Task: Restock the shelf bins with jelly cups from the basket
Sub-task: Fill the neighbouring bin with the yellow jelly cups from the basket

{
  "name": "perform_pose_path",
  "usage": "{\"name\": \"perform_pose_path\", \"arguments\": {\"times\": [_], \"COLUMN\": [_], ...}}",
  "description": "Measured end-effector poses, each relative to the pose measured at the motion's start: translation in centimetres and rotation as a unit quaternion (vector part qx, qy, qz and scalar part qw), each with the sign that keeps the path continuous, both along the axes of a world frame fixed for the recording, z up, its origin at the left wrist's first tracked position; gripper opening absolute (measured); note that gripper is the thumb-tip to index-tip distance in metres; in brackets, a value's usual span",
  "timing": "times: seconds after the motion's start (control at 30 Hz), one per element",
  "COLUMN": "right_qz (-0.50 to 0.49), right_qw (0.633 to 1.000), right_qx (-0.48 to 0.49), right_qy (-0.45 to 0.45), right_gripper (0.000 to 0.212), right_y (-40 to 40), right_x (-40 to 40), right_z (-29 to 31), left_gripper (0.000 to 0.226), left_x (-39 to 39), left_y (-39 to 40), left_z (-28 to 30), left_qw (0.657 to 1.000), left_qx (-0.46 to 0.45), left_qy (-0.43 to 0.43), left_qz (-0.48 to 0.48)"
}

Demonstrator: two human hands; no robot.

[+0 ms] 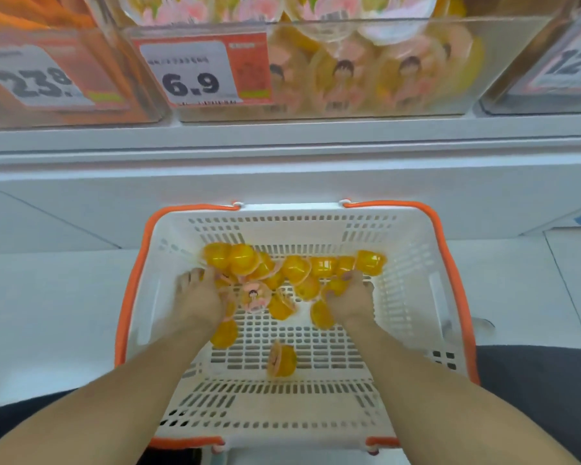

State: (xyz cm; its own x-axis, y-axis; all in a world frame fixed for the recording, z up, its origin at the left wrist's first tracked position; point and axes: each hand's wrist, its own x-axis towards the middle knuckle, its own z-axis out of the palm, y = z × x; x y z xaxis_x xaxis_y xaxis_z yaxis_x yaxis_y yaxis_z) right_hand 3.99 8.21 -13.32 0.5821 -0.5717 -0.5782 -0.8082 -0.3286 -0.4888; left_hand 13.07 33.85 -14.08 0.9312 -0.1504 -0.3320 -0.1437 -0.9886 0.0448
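Observation:
A white basket (413, 263) with orange rim and handles sits on the floor below me. Several yellow jelly cups (296, 268) lie piled at its far end; one lone cup (281, 360) rests nearer me. My left hand (200, 297) reaches into the pile's left side, fingers curled over cups. My right hand (349, 293) is closed around cups at the pile's right side. Above, a clear shelf bin (483, 68) with a 6.9 price tag (195, 73) holds the same cups with pink cartoon lids.
A bin with orange packets (64, 35) stands at the upper left and another clear bin (557, 62) at the upper right. A white shelf ledge (282, 146) runs between the bins and the basket. Pale floor tiles lie on both sides.

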Motion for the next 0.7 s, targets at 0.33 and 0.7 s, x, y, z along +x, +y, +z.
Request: {"name": "perform_pose_path", "arguments": {"times": [0.33,0.7], "right_qz": [-0.161,-0.135], "right_qw": [0.982,0.762], "right_qx": [0.076,0.625], "right_qy": [0.068,-0.099], "right_gripper": [0.1,0.051], "right_y": [1.0,0.6], "right_x": [1.6,2.3], "right_z": [-1.9,7.8], "left_gripper": [0.043,0.048], "left_x": [0.1,0.7], "left_y": [-0.7,-4.1], "left_z": [3.7,16.6], "left_qw": [0.971,0.562], "left_qx": [-0.156,-0.542], "left_qy": [0.085,0.609], "left_qz": [0.158,0.14]}}
